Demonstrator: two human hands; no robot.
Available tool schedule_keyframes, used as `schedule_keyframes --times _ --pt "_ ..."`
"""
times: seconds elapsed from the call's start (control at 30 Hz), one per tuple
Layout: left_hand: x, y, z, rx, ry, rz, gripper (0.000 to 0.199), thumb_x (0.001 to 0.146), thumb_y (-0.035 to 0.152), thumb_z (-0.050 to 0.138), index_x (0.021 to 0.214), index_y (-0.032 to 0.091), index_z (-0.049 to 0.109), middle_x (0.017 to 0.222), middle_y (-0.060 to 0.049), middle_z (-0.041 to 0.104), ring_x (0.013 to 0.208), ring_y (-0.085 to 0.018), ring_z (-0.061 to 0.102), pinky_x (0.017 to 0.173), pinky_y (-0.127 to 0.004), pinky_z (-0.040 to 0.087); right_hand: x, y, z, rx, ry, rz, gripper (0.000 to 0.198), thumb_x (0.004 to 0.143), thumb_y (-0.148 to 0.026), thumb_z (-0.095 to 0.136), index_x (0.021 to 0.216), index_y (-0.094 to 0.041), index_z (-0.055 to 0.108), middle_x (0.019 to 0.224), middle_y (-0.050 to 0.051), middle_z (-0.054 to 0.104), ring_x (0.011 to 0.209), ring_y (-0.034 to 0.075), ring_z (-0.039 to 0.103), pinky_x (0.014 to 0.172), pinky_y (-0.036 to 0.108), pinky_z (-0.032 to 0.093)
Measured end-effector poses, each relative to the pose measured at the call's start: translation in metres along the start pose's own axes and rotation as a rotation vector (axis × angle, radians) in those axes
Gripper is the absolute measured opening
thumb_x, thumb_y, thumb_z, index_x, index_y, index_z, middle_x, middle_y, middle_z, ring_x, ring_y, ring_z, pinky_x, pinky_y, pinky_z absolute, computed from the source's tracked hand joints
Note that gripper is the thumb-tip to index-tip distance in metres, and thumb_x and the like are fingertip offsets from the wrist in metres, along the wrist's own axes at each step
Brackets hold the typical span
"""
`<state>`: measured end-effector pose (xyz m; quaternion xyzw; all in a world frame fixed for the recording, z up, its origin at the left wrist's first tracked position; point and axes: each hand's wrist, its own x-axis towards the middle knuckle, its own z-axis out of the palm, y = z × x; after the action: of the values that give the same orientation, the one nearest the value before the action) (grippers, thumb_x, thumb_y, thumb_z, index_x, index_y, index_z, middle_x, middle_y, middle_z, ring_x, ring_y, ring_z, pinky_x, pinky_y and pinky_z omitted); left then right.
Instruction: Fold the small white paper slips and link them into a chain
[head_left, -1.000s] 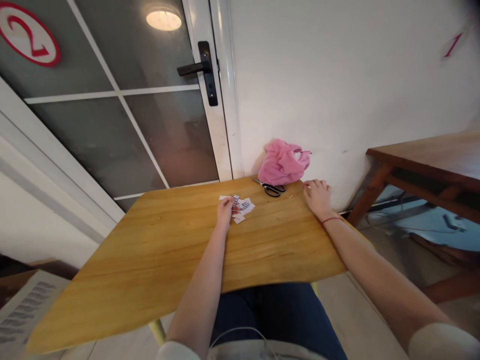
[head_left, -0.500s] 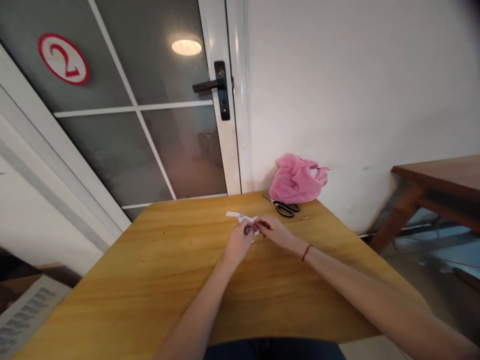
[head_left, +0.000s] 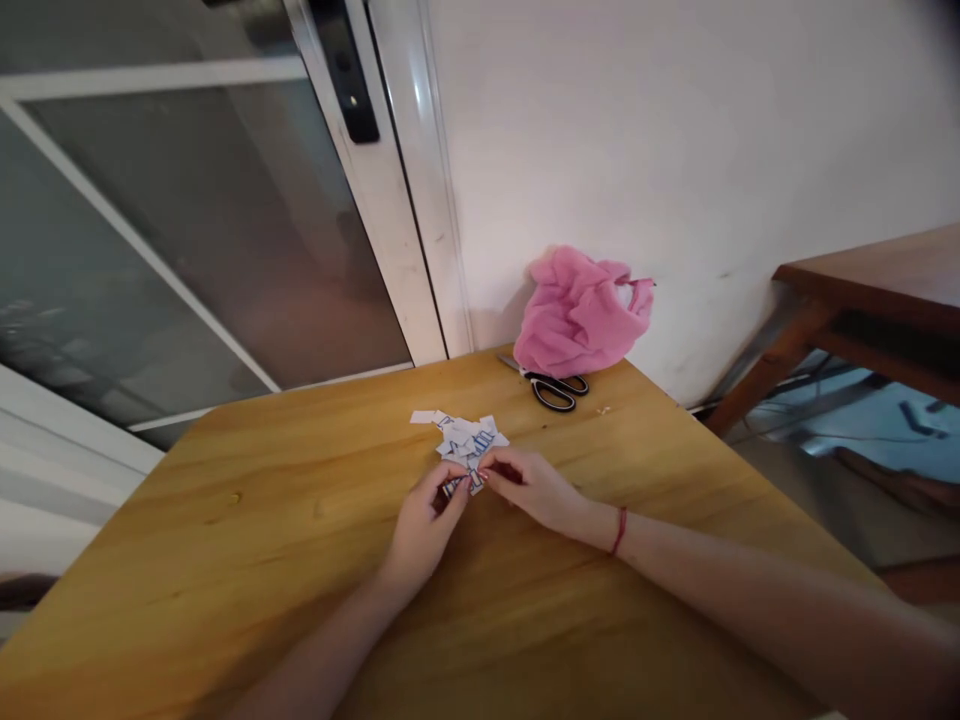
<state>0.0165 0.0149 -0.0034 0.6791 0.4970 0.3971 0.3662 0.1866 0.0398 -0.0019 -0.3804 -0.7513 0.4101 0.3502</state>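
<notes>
Pinching from both sides, the left hand (head_left: 416,532) and the right hand (head_left: 541,492) meet at a small printed slip (head_left: 475,482) near the middle of the tabletop (head_left: 300,560). The left grip is closed at thumb and forefinger, with the slip caught between them; the right grip is drawn together too, and seems to have the slip's right end. So the slip lies to the right of the left grip and to the left of the right one, neither hand clearly nearer. Its long axis, so far as it shows, runs roughly from left to right, though the fingertips hide much of it, and whether it is one slip or several I cannot tell. The paper pile (head_left: 461,440) sits just past both grips, toward the far edge, with one strip trailing off toward the far left corner. Black-handled scissors (head_left: 553,392) lie nearer the far right corner, just beside a pink cloth bundle (head_left: 581,315).

Against the picture from a second ago, the right hand has come in from the tabletop's right edge. Half a second ago both hands cover much of the pile; now they work at its near side, leaving most of it in plain sight.
</notes>
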Motion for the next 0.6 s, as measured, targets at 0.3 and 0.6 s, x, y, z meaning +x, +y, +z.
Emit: schedule_keyframes --times 0.3,0.6 --pt "0.000 -0.004 -0.002 -0.086 -0.012 -0.090 0.018 0.084 0.034 0.050 0.077 0.019 0.056 0.067 0.003 0.052 0.062 -0.010 0.045 0.057 -0.020 0.034 -0.017 -0.001 0.001 -0.521 0.131 -0.129 0.016 0.089 -0.019 0.043 0.096 -0.019 0.058 0.089 0.004 0.063 0.072 0.013 0.058 0.062 0.023 0.041" --pt "-0.001 -0.002 -0.002 -0.035 -0.024 -0.093 0.016 0.084 0.033 0.050 0.080 0.019 0.058 0.070 0.003 0.055 0.064 -0.011 0.047 0.058 -0.020 0.036 -0.017 -0.003 0.003 -0.453 0.093 -0.067 0.019 0.088 -0.024 0.049 0.104 -0.021 0.058 0.097 0.003 0.065 0.076 0.012 0.061 0.065 0.022 0.046"
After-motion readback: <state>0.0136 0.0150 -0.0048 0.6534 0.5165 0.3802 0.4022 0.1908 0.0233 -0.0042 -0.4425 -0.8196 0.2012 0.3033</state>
